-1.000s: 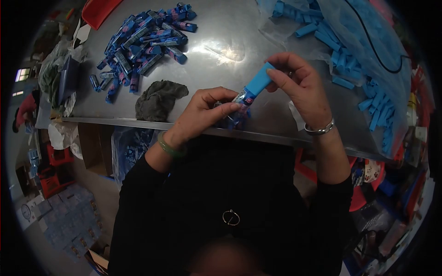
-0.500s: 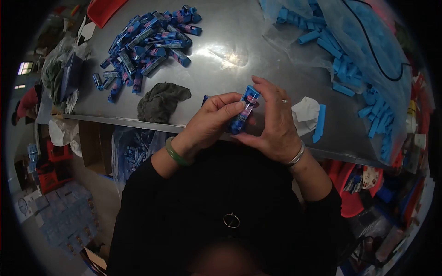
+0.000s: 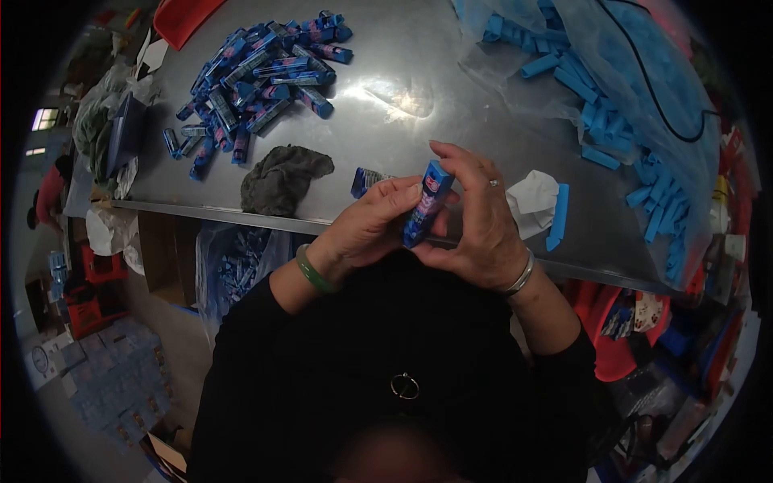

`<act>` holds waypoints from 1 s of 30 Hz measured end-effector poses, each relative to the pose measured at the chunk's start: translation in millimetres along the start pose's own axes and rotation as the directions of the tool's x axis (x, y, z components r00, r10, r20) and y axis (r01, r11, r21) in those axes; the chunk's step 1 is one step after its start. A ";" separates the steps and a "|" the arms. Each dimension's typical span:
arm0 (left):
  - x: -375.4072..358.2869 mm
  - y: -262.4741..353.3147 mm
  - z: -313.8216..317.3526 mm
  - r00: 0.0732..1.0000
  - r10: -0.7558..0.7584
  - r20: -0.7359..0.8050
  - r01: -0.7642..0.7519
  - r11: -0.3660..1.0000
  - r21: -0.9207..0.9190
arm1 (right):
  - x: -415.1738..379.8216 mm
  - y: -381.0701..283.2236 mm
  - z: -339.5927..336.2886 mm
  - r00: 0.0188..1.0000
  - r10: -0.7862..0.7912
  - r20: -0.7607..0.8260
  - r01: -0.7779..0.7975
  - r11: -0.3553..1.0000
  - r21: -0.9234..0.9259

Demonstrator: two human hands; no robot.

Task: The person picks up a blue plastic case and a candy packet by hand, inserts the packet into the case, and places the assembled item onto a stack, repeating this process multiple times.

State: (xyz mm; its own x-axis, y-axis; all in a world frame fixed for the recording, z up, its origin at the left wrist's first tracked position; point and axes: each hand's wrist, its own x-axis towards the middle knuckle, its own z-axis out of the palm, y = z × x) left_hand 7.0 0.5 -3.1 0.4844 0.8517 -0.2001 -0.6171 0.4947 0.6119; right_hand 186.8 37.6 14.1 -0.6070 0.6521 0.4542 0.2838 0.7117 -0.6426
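Observation:
My left hand (image 3: 372, 219) grips a small blue printed packet (image 3: 424, 205), thumb laid on its left side. The packet is an upright-tilted stick with glossy wrapping and pinkish lettering. My right hand (image 3: 485, 229) curves around its right side, thumb at the lower end and index finger by the upper end. Just beyond my left fingers lies a dark blue printed wrapper piece (image 3: 366, 182), partly covered by the hand. To the left a crumpled grey cloth (image 3: 283, 179) rests near the table edge. Right of my right hand are a white crumpled paper (image 3: 533, 201) and a light blue strip (image 3: 559, 217).
A heap of similar blue packets (image 3: 254, 76) covers the back left of the metal table (image 3: 394, 137). Light blue pieces (image 3: 600, 121) spill from a clear plastic bag (image 3: 660, 72) at right. Below the front edge hangs a bag of blue wrappers (image 3: 241, 262). A person (image 3: 52, 189) is far left.
The packet has turned and dropped slightly between my hands. My left hand has shifted a little left and down, uncovering more of the wrapper piece. My right fingers have moved closer to the packet.

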 end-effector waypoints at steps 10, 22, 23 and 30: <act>-2.4 1.0 -1.5 0.998 0.016 0.061 -0.018 0.999 0.039 | -1.9 -2.3 4.3 0.999 -0.021 -0.035 0.022 1.000 0.008; -1.8 2.6 1.7 1.000 0.000 0.012 -0.001 1.000 0.025 | -4.4 0.0 6.2 0.999 0.039 -0.010 -0.039 0.999 0.030; -1.2 4.6 2.1 0.999 -0.031 -0.022 0.031 0.999 -0.007 | -3.3 -1.1 5.7 1.000 -0.001 -0.004 0.001 0.998 0.056; 11.0 100.9 -50.1 0.819 0.556 -0.145 -0.119 0.412 0.904 | -17.8 4.8 -19.3 0.954 0.299 0.027 -0.300 0.954 0.019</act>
State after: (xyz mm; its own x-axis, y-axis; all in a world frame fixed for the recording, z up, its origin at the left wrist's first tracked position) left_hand -81.1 68.4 18.1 -0.0363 0.9972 0.0654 0.2486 -0.0544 0.9671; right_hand 213.2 34.5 14.8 -0.5145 0.8277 0.2241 0.4384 0.4785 -0.7608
